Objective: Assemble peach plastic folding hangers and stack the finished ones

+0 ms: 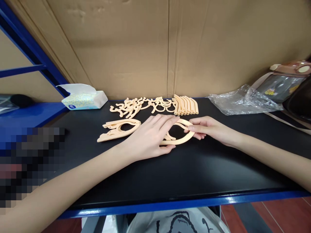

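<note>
Right here over the black surface, the right hand's fingers are pinching the looped end of a cream piece! The left hand's fingers clasp across it, beside another cream piece.

Head camera, one: from the table's near side, facing forward and down, close range; cardboard beyond.
</note>
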### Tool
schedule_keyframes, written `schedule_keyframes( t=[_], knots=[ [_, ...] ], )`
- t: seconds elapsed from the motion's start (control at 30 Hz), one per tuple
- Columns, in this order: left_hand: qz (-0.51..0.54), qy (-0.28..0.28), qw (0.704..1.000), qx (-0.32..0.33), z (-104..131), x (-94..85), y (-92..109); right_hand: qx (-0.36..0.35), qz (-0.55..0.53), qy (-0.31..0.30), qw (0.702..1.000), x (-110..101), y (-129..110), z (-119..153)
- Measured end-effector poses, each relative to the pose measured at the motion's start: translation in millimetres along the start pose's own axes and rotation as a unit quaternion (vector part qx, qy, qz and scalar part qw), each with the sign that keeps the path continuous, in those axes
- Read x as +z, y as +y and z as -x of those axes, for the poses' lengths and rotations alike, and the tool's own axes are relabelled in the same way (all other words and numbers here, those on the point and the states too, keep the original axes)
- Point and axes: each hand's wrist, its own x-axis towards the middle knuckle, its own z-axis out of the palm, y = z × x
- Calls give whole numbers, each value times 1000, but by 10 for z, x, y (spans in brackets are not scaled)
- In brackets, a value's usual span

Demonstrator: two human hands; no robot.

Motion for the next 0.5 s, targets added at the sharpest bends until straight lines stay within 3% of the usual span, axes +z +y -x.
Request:
schedule_keyframes(
  t=[0.13,0.2,0.33,0.47,0.5],
  knots=[
    [-21,-46,998,-32,-64,-264,-153,-25,3,37,999,-37,64,-20],
    [-20,-97,989,-107,-37,-430,-327,-20,40,46,998,-65,103,-34],
    [-38,-245,939,-240,155,-670,-692,-8,83,29,996,-77,152,-62],
    [-30,-282,916,-282,316,-763,-843,9,111,17,994,-54,165,-68],
    [-29,-315,902,-293,331,-776,-848,11,117,17,993,-53,166,-66]
  ],
)
